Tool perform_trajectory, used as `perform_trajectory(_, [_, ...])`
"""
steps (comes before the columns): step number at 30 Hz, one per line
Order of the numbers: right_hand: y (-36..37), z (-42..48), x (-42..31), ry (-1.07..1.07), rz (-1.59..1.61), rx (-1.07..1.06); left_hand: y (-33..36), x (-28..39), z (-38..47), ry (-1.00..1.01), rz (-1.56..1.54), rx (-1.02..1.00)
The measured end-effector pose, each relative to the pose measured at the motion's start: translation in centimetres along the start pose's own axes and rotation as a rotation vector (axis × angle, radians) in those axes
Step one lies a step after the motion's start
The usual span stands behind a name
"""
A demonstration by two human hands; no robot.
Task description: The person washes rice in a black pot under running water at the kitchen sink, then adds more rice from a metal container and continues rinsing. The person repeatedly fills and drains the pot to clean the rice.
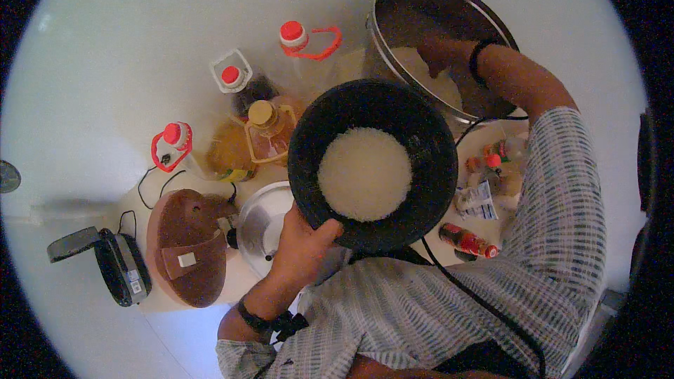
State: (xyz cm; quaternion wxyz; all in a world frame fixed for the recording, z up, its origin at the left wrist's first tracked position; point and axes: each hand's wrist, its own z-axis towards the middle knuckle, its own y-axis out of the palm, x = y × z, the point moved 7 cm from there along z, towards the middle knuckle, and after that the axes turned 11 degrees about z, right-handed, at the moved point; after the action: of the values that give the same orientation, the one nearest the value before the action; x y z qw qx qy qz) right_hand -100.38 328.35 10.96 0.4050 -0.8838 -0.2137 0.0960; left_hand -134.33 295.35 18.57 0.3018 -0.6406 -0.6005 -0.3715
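My left hand [308, 242] grips the near left rim of a dark round pot [429, 168]. White rice [364, 173] covers the middle of its bottom. At the upper right, my right hand [442, 55] reaches inside a large metal container [376, 45] with a shiny rim. Pale grain [447, 87], seemingly rice, lies in the container below that hand. The right fingers are dim and partly hidden, so whether they hold anything is unclear. Part of a round metal lid [258, 216] shows behind the pot's left side.
Large plastic bottles, one with a yellow cap [262, 113], others with red caps [230, 77], stand left of the pot. Further left are a brown case [192, 252] and a black open-lidded device [118, 268]. A red sauce bottle [466, 239] and a packet [476, 200] lie right.
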Motion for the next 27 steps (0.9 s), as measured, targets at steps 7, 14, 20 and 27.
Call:
perform_trajectory(7, [6.4, 3.8, 3.5, 0.048, 0.085, -0.018, 0.0, 0.8, -0.2, 0.002, -0.007, -0.014])
perform_trajectory(14, [9.0, 3.9, 5.0, 0.053, 0.188, -0.043, 0.4, 0.5, 0.3, 0.015, -0.109, -0.060])
perform_trajectory(20, [8.3, 4.3, 4.4, -0.005, 0.312, -0.085, 0.3, 0.8, 0.3, 0.053, -0.016, -0.054])
perform_trajectory(27, [4.4, 6.0, -0.8, -0.233, 0.791, -0.248, 0.2, 0.3, 0.1, 0.039, 0.044, -0.021])
